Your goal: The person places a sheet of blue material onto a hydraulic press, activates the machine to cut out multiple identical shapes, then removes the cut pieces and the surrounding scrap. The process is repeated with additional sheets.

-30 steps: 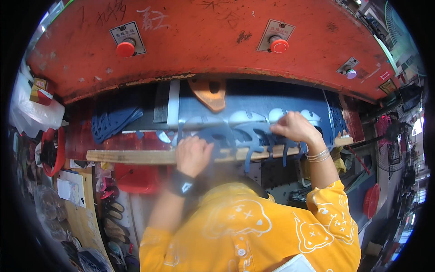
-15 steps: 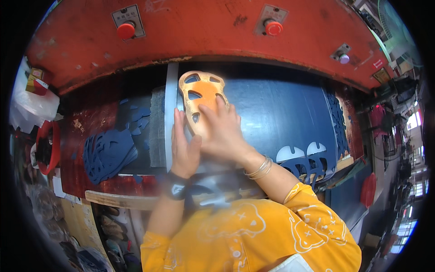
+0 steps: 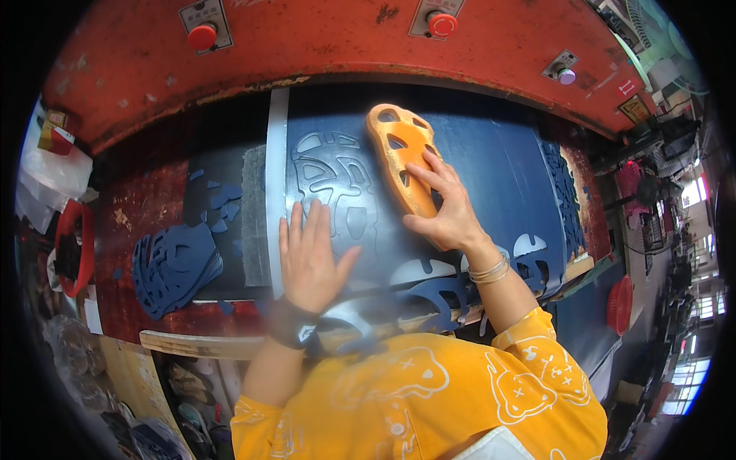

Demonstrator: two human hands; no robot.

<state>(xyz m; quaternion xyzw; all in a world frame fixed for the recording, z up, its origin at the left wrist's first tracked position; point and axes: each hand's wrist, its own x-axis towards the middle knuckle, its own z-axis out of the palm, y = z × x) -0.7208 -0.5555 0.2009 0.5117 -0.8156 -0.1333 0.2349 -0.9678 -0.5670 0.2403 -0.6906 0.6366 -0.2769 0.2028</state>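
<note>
My right hand (image 3: 445,207) grips a thick orange cutting die (image 3: 389,144) with several openings, thumb at its near end and fingers over its right side. The die is on or just above a dark blue sheet (image 3: 491,169); any gap cannot be told. Left of it, a shoe-shaped cut outline (image 3: 354,193) with several cutouts shows in the sheet. My left hand (image 3: 310,253) lies flat with fingers spread over the near left part of that outline, holding nothing. Along the sheet's near edge hang cut-out remains (image 3: 429,299) of blue material.
Left on the table lies a pile of cut blue pieces (image 3: 180,264), with small scraps (image 3: 222,203) beyond it. A red machine beam (image 3: 307,46) with red push buttons (image 3: 442,24) spans the far side. A wooden strip (image 3: 199,343) edges the table's front. More scraps lie at right.
The cutting die has moved right with my right hand, uncovering the cut outline in the sheet. My left hand has come off the die's side and now lies flat on the sheet.
</note>
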